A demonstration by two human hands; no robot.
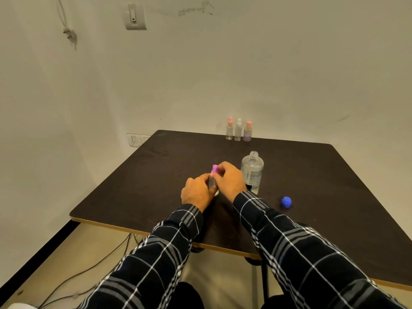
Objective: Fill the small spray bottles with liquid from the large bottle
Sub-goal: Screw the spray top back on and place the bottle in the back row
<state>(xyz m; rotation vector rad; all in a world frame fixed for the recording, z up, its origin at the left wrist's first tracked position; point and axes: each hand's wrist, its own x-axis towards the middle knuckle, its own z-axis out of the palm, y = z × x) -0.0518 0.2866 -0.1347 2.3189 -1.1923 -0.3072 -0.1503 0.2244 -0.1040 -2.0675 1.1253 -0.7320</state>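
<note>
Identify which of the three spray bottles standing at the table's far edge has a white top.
The middle spray bottle: its top is white, while the left bottle and the right bottle beside it have pink tops.

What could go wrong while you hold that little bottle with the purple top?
Maybe two things. The large bottle stands open right beside the right hand, its blue cap lying apart on the table, so a bump could tip and spill it. The left hand grips the small spray bottle while the right hand pinches its top; a slip could knock it over.
</note>
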